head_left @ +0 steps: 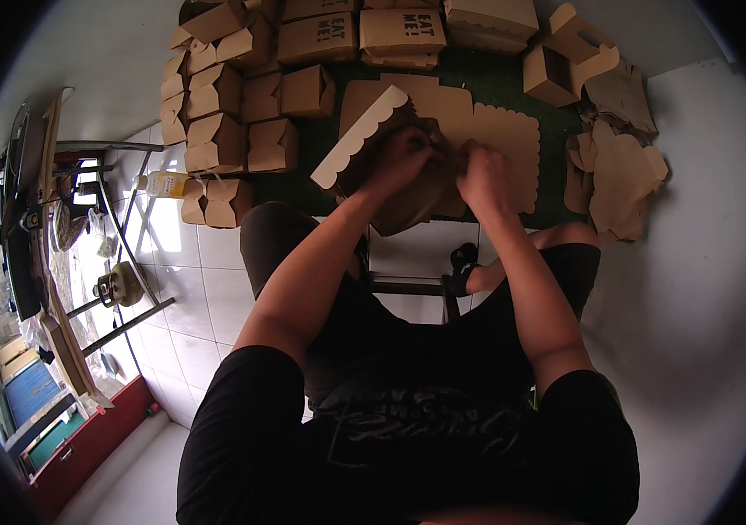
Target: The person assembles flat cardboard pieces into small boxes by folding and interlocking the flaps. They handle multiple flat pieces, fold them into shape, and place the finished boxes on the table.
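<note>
A partly folded brown cardboard box [364,140] stands tilted in front of me, its long scalloped flap raised on the left side. My left hand [408,157] reaches inside the fold, fingers curled and pinching the cardboard near its middle; the shaded fingertips are hard to see. Close beside it, my right hand [485,179] has its fingers closed on the right side of the same box. Beneath both hands lies a flat cardboard blank [513,149] with a scalloped edge, partly covered by the box.
Small folded boxes [215,140] are stacked at the left of the green mat [478,74]. Larger printed boxes [403,31] line the back. An open box [556,70] and loose cardboard pieces [622,175] sit at the right. A bottle [163,184] stands beside the left stack.
</note>
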`<state>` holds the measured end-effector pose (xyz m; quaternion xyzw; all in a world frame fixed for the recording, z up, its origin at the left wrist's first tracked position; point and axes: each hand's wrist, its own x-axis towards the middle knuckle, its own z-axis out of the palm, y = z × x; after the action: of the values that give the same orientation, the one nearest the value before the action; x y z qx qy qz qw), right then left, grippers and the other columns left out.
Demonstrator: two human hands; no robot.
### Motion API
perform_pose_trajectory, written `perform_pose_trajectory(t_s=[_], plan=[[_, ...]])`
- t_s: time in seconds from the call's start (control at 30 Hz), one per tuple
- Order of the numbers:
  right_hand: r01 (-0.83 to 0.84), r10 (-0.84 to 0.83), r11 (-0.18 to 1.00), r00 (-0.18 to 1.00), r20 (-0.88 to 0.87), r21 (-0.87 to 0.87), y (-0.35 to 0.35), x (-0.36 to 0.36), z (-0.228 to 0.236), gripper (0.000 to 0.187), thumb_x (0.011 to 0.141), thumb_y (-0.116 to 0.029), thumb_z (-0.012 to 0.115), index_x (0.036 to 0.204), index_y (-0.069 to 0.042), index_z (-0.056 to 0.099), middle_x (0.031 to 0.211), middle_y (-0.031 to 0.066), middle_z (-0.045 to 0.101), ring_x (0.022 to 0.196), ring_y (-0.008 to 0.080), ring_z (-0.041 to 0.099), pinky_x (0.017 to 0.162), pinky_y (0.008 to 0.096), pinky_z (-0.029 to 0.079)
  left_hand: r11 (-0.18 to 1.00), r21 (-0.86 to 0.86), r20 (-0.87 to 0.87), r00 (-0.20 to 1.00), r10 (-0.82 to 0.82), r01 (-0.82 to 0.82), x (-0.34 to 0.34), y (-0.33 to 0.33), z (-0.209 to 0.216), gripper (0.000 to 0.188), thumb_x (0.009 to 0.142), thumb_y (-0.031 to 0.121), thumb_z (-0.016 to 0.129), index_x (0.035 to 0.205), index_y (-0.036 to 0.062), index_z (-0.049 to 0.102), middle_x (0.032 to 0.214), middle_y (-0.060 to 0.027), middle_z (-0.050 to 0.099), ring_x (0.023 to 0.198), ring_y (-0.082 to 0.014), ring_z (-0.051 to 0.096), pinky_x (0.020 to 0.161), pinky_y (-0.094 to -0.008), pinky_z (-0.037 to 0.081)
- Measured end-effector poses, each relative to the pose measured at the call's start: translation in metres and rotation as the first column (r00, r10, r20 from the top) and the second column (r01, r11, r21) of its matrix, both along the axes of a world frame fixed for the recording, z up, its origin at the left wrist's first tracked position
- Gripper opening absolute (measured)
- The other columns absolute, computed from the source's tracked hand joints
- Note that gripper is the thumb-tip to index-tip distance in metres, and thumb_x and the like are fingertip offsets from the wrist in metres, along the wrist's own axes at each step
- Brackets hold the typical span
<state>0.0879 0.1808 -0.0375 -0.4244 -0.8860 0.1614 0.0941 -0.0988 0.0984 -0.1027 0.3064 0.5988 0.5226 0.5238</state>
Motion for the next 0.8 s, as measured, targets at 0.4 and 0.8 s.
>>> perform_pose_trajectory(t_s=[0.4,0.8], plan=[[0.074,-0.019,0.973,0.97,0.242,-0.22,0.008,0.007,-0.007,0.031,0.086,-0.014,0.087,0.111,0.002,0.079,0.12,0.0264,0.081,0.119,0.0421,0.078,0.105,0.0531,0.062,0.993,-0.117,-0.153,0.988,-0.033,0.015,-0.008,0.001,0.024,0.031,0.107,0.031,0.076,0.118,0.002,0.079,0.109,-0.0093,0.086,0.101,-0.0179,0.081,0.095,-0.0346,0.062],[-0.049,-0.02,0.926,0.984,-0.178,-0.374,0.006,-0.006,-0.013,0.047,0.104,-0.034,0.079,0.143,-0.007,0.074,0.135,0.021,0.079,0.127,0.0431,0.075,0.108,0.0524,0.061,0.948,-0.303,-0.293,0.956,0.01,-0.102,-0.009,0.001,0.019,0.081,0.099,0.082,0.07,0.101,0.0029,0.086,0.097,-0.014,0.084,0.1,-0.0272,0.082,0.098,-0.0402,0.06]])
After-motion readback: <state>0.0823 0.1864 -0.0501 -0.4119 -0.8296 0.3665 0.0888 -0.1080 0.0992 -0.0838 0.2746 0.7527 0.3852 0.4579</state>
